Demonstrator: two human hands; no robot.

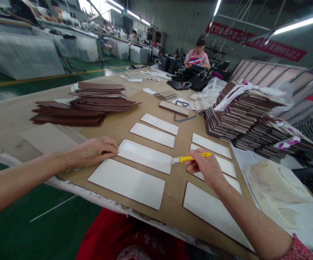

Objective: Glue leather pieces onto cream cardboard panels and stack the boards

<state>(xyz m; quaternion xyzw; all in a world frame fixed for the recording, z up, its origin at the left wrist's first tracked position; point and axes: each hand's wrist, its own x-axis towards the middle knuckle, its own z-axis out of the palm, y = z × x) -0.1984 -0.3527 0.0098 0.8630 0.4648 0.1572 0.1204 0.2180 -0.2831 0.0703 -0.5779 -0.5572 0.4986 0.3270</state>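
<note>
Eight white cards (126,182) lie flat on a brown board (178,180), in two columns of four, and the right column is partly covered by the right hand (203,168). There is one brush (192,157), with a yellow handle. The left hand (96,151) lies open and flat, palm down, grasping nothing; its fingertips (113,148) press the left end of one card (142,155), the second from the near edge in the left column. The right hand is closed round the brush handle, pinched between thumb and fingers. The bristles rest on that card's right end, and a wet white streak runs along its length. Left of the board lie brown piles (83,106), about three, though they overlap too much for a sure count. On the right stand two tall stacks (240,108) of brown-edged pieces, tied with white strips, one just behind the other. Two small stacks (174,107) sit beyond the far cards. A stained pale sheet (275,187) lies at the near right. The only container near the work is a crumpled clear bag (210,93) between the small stacks and the tall ones, and what it holds cannot be made out. At the far end of the table several black handbags (188,77) stand closed, in front of another person (198,56)
</note>
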